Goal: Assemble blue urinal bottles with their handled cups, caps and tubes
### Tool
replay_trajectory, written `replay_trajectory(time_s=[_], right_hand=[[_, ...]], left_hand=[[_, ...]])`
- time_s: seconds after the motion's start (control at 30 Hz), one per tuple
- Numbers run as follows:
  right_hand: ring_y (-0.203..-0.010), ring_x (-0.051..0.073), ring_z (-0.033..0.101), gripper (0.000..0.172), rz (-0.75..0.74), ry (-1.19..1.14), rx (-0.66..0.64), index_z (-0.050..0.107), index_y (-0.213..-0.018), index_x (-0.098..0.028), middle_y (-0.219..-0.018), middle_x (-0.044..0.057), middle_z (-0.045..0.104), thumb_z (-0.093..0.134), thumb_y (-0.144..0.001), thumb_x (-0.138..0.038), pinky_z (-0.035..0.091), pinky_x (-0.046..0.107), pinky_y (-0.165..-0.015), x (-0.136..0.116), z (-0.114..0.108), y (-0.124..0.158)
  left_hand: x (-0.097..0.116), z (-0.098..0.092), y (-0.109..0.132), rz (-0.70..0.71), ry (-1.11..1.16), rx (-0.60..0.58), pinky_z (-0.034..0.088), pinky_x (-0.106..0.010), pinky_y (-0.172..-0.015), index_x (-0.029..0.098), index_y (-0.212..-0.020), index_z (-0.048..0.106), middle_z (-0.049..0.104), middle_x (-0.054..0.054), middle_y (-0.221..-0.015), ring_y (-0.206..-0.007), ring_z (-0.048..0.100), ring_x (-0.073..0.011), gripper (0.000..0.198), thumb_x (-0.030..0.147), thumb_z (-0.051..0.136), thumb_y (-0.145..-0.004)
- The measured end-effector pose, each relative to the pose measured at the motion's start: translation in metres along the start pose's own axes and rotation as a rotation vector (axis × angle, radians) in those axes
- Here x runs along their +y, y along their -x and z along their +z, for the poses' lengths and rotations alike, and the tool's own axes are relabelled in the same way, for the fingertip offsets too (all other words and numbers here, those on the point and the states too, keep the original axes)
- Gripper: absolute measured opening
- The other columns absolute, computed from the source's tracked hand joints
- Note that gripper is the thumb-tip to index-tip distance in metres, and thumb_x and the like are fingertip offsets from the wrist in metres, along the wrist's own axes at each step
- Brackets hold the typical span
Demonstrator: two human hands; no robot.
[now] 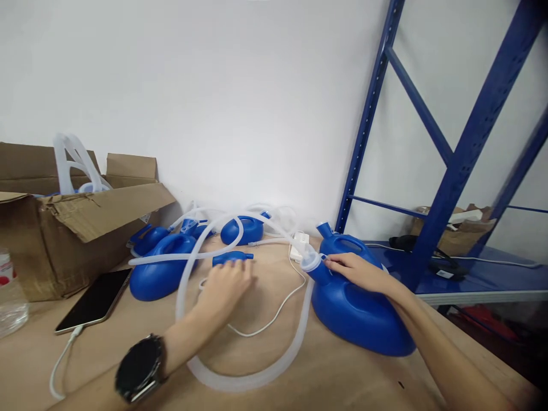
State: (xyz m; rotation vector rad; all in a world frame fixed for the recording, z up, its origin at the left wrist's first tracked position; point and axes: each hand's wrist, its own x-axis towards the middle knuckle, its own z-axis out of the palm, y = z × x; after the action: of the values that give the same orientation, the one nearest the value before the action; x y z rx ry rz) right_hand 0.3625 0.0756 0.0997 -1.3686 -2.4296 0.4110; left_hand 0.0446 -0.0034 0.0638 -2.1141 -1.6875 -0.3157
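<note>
The person's left arm stretches forward, palm down, its hand (226, 283) at the small blue bottle-shaped part (231, 258); whether the fingers close on it, one cannot tell. The right hand (357, 273) lies over the blue plastic urinal jug (359, 314), fingertips touching its neck, grip partly hidden.

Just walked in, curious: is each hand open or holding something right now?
Left hand: fingers at the small blue piece; grip cannot be told.
Right hand: fingers at the neck of the nearest blue bottle; grip unclear.
</note>
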Motion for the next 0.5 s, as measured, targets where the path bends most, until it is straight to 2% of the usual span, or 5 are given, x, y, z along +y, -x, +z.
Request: replay_trajectory(time_s=[0.1,0.23,0.33,0.4,0.5], right_hand=[[-0.079,0.024,0.066,0.042,-0.046,0.093,0.023,0.064,-0.080,-0.022,-0.082,0.006,0.071,0.035,-0.104,-0.042,0.045,0.036,-0.076,-0.022,0.013,0.002],[-0.087,0.026,0.068,0.032,-0.072,0.190,0.071,0.063,-0.094,-0.022,-0.094,0.009,0.074,0.035,-0.104,-0.033,0.043,0.035,-0.077,-0.031,0.025,0.003],[-0.090,0.027,0.069,0.031,-0.090,0.189,0.074,0.062,-0.103,-0.022,-0.097,0.010,0.074,0.033,-0.105,-0.032,0.044,0.034,-0.078,-0.027,0.027,0.003],[-0.095,0.028,0.069,0.034,-0.079,0.185,0.066,0.062,-0.111,-0.023,-0.101,0.010,0.074,0.031,-0.106,-0.036,0.044,0.035,-0.081,-0.027,0.026,0.003],[-0.104,0.031,0.069,0.041,-0.034,0.171,0.061,0.058,-0.131,-0.027,-0.109,0.009,0.074,0.030,-0.107,-0.045,0.044,0.038,-0.087,-0.030,0.023,0.007]], left_hand=[[0.034,0.007,-0.021,0.263,0.062,0.043,0.053,-0.039,-0.071,0.012,-0.123,0.063,0.070,-0.021,-0.112,-0.100,0.068,-0.0356,0.038,0.038,0.058,-0.097],[0.046,0.021,-0.039,0.408,0.133,0.116,0.053,-0.034,-0.069,0.015,-0.120,0.061,0.071,-0.016,-0.106,-0.097,0.069,-0.0298,0.036,0.044,0.043,-0.105],[0.042,0.022,-0.047,0.412,0.157,0.130,0.052,-0.032,-0.067,0.020,-0.141,0.050,0.071,-0.014,-0.104,-0.090,0.071,-0.0272,0.038,0.032,0.044,-0.105],[0.041,0.021,-0.052,0.387,0.176,0.087,0.052,-0.034,-0.067,0.021,-0.155,0.034,0.072,-0.013,-0.100,-0.084,0.071,-0.0277,0.057,0.026,0.049,-0.101],[0.043,0.026,-0.059,0.403,0.289,0.017,0.051,-0.037,-0.069,0.018,-0.160,0.026,0.072,-0.014,-0.096,-0.081,0.070,-0.0300,0.069,0.025,0.053,-0.097]])
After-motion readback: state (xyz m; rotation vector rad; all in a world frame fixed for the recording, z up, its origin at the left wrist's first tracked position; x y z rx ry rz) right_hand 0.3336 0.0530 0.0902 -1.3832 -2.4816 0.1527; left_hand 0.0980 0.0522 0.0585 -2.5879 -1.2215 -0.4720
